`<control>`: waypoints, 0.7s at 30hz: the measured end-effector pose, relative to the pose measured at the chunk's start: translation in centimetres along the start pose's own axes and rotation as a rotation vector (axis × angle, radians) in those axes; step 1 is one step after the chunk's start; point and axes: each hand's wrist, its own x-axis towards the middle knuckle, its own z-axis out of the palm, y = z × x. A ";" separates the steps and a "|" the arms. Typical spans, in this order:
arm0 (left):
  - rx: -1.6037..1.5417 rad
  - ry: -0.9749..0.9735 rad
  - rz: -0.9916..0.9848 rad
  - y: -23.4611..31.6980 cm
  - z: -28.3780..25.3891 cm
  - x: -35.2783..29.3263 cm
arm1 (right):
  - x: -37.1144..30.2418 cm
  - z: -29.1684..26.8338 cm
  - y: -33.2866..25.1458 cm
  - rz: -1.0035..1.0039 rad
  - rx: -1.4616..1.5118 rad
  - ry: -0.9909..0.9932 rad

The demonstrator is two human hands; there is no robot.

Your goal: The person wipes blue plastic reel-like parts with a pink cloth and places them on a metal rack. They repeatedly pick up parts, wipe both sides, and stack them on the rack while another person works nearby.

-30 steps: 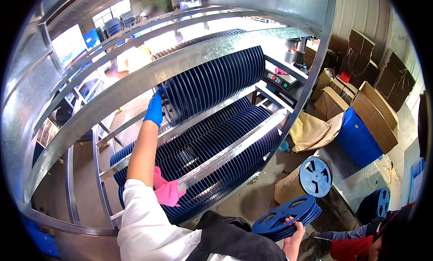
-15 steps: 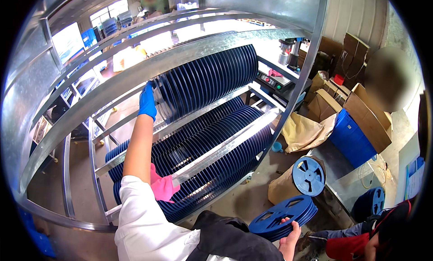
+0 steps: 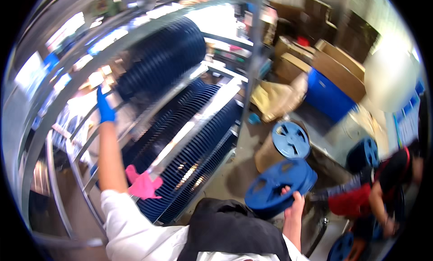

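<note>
My left hand [image 3: 106,109], in a blue glove, reaches up to the left end of the upper row of dark blue discs [image 3: 162,58] standing on edge in a metal rack [image 3: 198,121]. Its fingers are stretched upward, somewhat smeared, with nothing visible in them. My bare right hand [image 3: 294,209] grips the edge of a stack of blue reel flanges [image 3: 275,184], round plates with cut-out openings, held low at my right side. A pink glove [image 3: 144,183] hangs on the rack's lower rail, near my left forearm.
A brown drum-like container topped by a blue flange [image 3: 291,140] stands right of the rack. Beyond it are cardboard boxes [image 3: 338,64], a blue bin [image 3: 327,96] and a yellowish sack [image 3: 277,98]. A co-worker in a red apron [image 3: 349,200] bends at the far right.
The view has swung right, so the rack sits further left. My left hand has come away from the end disc. The right hand still holds the flange stack, now tilted more toward me.
</note>
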 end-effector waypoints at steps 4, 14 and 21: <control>0.345 0.081 0.457 1.4 -2.0 -2.7 | 0.3 -0.7 -2.2 -0.221 0.022 -0.280; 0.553 -0.312 0.857 8.5 19.1 -32.1 | -1.8 -9.9 -4.4 -0.209 0.566 -0.552; 0.525 -0.842 0.536 4.7 21.4 -40.9 | -1.9 -10.2 -3.4 -0.194 0.705 -0.532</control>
